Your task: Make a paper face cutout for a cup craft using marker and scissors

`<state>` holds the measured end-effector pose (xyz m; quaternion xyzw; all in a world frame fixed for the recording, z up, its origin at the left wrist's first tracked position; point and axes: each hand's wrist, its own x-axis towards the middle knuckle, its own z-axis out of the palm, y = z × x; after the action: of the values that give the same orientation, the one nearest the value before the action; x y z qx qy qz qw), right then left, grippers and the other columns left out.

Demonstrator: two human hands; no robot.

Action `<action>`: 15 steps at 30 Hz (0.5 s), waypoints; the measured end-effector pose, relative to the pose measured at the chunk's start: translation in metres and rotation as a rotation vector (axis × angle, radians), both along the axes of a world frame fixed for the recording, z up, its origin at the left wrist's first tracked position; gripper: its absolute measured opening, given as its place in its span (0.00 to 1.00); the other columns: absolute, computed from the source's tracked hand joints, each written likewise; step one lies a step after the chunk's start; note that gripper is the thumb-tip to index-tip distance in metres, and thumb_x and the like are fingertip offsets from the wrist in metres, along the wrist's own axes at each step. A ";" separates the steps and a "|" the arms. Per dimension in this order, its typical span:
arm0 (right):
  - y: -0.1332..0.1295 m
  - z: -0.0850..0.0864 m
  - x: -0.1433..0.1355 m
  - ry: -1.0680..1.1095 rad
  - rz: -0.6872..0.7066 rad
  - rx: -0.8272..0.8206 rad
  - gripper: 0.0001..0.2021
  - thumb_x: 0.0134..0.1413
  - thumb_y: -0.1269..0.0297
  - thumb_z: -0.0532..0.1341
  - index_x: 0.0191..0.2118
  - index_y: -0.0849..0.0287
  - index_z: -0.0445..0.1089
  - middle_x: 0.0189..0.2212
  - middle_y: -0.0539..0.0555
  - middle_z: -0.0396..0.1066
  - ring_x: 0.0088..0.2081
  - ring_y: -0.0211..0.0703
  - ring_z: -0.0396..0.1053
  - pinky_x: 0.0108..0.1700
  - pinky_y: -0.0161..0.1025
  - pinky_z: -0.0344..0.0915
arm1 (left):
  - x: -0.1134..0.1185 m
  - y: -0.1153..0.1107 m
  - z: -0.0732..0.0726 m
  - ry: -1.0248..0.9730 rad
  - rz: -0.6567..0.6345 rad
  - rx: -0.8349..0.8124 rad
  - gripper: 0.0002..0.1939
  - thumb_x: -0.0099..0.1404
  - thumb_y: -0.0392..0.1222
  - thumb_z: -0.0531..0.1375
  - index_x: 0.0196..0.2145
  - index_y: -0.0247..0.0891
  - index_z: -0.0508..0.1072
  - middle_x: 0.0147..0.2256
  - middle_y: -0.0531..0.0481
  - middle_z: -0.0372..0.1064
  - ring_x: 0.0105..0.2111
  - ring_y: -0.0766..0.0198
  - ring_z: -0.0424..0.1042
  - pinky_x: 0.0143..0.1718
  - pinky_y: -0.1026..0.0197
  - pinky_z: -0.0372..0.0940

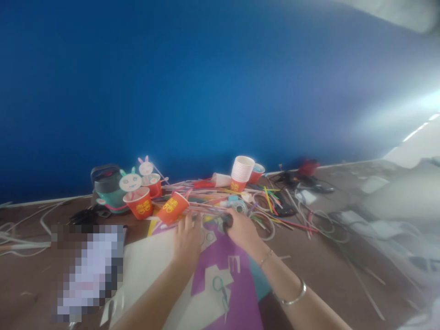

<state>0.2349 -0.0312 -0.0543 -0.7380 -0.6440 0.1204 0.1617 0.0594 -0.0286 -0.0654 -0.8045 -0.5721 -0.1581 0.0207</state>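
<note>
Along a blue wall [206,91], the cluttered brown tabletop [309,256] carries a white paper sheet [147,261] partly over a purple sheet [244,293]. The left hand [187,236] lies on the white paper sheet, fingers extended, near 1 tilted orange-red paper cup [172,207]. The right hand [242,229] is at a dark round object [227,222] near the purple sheet's far end; whether its fingers grip it, I cannot tell.
</note>
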 end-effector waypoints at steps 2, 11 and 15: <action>0.000 -0.001 0.002 0.050 -0.009 0.011 0.18 0.47 0.70 0.59 0.46 0.56 0.68 0.36 0.55 0.75 0.39 0.47 0.71 0.38 0.37 0.60 | 0.001 0.000 -0.001 -0.006 -0.001 0.023 0.27 0.59 0.25 0.48 0.55 0.37 0.66 0.54 0.37 0.62 0.44 0.48 0.65 0.43 0.48 0.62; 0.005 0.009 0.016 0.433 0.049 0.173 0.14 0.43 0.71 0.57 0.40 0.58 0.68 0.28 0.50 0.73 0.31 0.42 0.70 0.35 0.36 0.62 | 0.003 0.011 -0.013 -0.645 -0.312 -0.078 0.16 0.64 0.39 0.52 0.49 0.39 0.69 0.40 0.44 0.70 0.37 0.58 0.68 0.43 0.54 0.64; 0.007 0.011 0.006 0.683 0.223 0.162 0.15 0.40 0.71 0.59 0.40 0.59 0.66 0.27 0.49 0.70 0.29 0.39 0.67 0.34 0.35 0.63 | 0.009 0.012 -0.015 -1.021 -0.165 -0.341 0.18 0.58 0.45 0.60 0.45 0.37 0.71 0.33 0.49 0.70 0.24 0.66 0.65 0.28 0.63 0.63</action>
<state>0.2407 -0.0237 -0.0432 -0.5653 -0.6368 0.3253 0.4112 0.0687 -0.0166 -0.0806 -0.6596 -0.4620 -0.4347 -0.4032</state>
